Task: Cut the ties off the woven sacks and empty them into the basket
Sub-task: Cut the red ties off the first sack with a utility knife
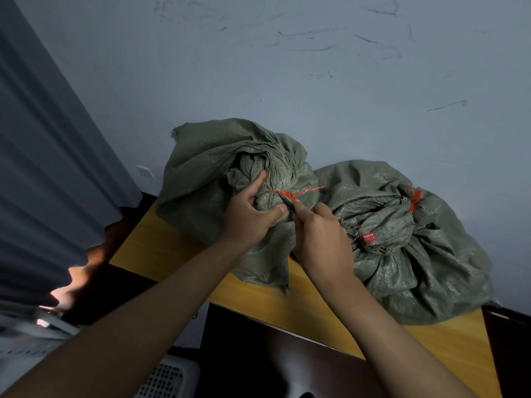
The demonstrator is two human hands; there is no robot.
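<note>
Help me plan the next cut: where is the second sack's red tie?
In the head view, right of both hands: the red tie cinches the right sack's neck, near the wall.

Two green woven sacks, the left sack (218,179) and the right sack (408,248), are sitting tied, each wearing one orange tie, the left tie (287,193) and the right tie (414,200).

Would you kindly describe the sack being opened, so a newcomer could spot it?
On the yellow wooden table by the wall sit two green woven sacks. It is the left sack, nearer the curtain; unlike its neighbour, both hands work at its orange tie.
</note>
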